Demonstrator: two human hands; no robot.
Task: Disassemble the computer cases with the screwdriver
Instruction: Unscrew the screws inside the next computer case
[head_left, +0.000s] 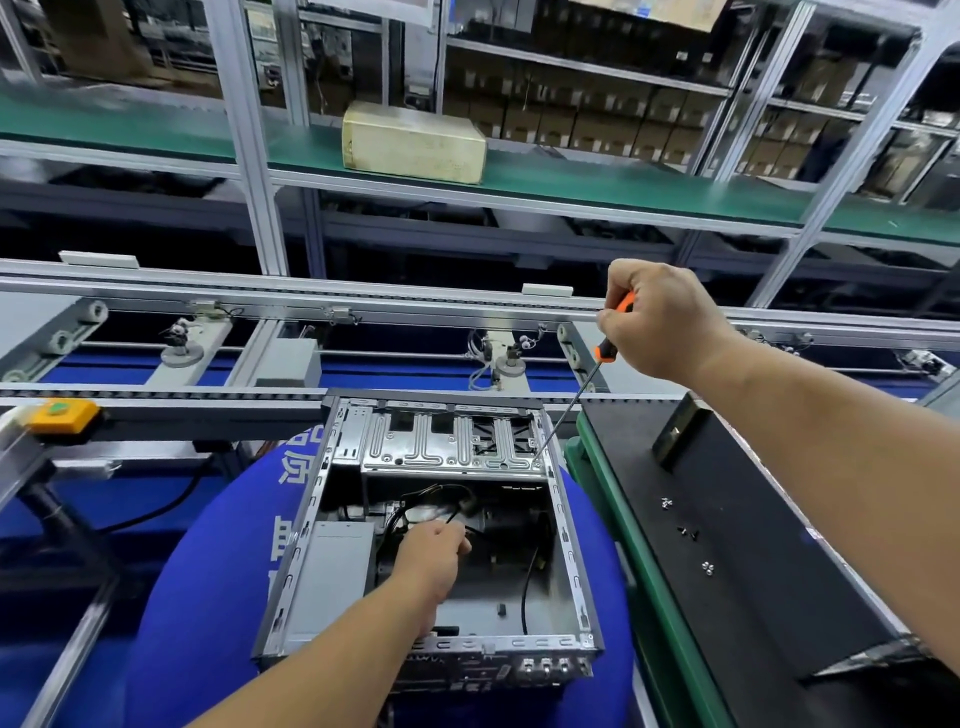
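An open computer case (306, 525) lies on a blue padded stool in front of me, its side panel off. My right hand (660, 322) grips an orange and black screwdriver (608, 349) above the case. The long shaft slants down, and its tip meets the silver drive cage (452, 441) at that cage's right edge. My left hand (434, 556) reaches inside the case, its fingers curled round black cables (441, 493) near the middle. A grey power supply (332, 571) sits at the case's left inside wall.
A black removed panel (737, 561) lies on the green-edged bench to the right, with several loose screws (706, 567) on it. A conveyor rail (311, 296) runs across behind the case. A yellow button box (62, 415) sits at left. A beige box (413, 140) rests on the green shelf.
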